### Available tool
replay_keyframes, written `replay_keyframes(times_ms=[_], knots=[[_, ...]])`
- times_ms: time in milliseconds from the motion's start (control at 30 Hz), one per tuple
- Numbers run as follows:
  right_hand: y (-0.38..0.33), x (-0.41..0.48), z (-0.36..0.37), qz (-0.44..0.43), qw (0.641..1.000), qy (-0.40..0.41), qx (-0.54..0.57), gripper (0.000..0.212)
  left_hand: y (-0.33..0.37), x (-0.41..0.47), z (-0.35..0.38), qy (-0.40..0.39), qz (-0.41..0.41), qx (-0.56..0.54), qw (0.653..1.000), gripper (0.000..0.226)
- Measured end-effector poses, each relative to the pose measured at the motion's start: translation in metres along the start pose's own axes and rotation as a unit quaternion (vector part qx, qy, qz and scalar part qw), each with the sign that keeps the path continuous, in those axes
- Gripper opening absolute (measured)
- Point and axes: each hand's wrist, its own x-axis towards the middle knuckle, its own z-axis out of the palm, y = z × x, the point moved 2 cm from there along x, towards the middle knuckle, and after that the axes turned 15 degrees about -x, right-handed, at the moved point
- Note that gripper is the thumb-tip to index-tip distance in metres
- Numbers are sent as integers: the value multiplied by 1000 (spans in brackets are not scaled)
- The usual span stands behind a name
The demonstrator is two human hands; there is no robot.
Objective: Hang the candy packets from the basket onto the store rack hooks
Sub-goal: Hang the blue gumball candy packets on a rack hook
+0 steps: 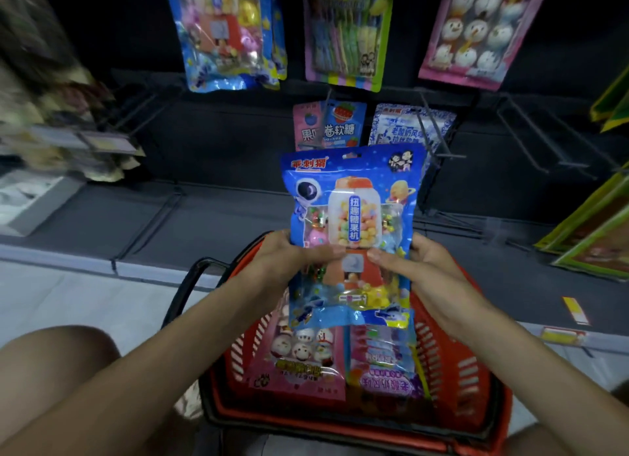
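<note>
Left hand (289,254) and right hand (418,261) each pinch a side of the blue candy packet (352,217), thumbs on its front, holding it upright above the red basket (469,370). More packets lie inside the basket; behind, empty rack hooks (442,138) and hung packets (343,33).

Dim; edges warped, perhaps motion-blurred.

Before you, a blue candy packet (352,217) printed with a white astronaut, an orange-red gumball machine and pastel sweets. Your basket (490,414) is red, its handle (183,285) black. Inside, a pink packet (299,357) shows white snowman faces. Behind, a dark grey rack (221,132).
</note>
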Motion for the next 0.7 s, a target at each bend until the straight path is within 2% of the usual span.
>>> replay_keyframes(times_ms=[133,267,400,567,700], knots=[[-17,2,10,-25,1000,-7,13,72,17,-10,-5,10,35,-5,999,28],[-36,4,14,-40,999,4,20,54,29,-18,-8,23,117,24,993,36],[-64,5,23,-56,998,3,19,55,44,-29,-14,34,176,35,983,43],[-97,16,39,-75,997,3,-28,47,71,-39,-32,63,240,61,967,37],[-120,26,54,-95,994,25,-48,45,115,-33,-60,159,336,111,922,26]])
